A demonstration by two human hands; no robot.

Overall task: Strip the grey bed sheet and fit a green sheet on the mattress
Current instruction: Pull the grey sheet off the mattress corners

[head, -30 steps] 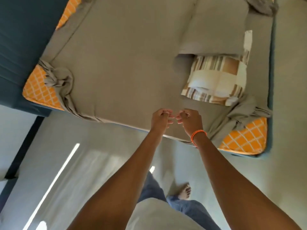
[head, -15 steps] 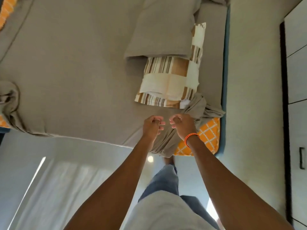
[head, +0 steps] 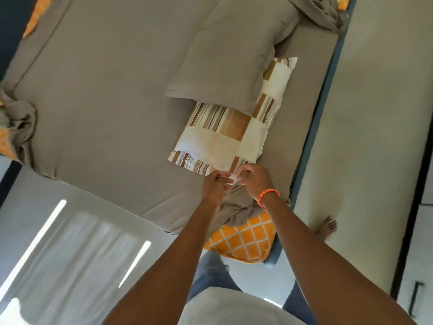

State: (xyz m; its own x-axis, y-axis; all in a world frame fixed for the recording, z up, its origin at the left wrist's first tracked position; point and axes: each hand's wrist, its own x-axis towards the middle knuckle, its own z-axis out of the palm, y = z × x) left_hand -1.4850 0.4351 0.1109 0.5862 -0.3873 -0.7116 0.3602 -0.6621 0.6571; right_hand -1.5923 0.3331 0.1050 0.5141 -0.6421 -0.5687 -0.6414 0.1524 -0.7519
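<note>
We see the left hand (head: 214, 185) and the right hand (head: 254, 180), an orange braided band (head: 268, 198) on its wrist, meeting at the near corner of the brown-and-cream patchwork pillow (head: 225, 137). Both have curled fingers; they appear to pinch the pillow's corner, though blur hides the contact. The grey cotton bed sheet (head: 105, 90) covers the orange lattice-patterned mattress (head: 243, 238), bunched loose at its near right corner. A grey pillow (head: 232, 52) lies on the far end of the patchwork one.

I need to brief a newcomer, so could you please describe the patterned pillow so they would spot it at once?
Start at the bed with the grey sheet. Near its right side two pillows overlap. The patterned pillow lies partly under the plain grey pillow, and alone bears cream and brown striped patches.
</note>
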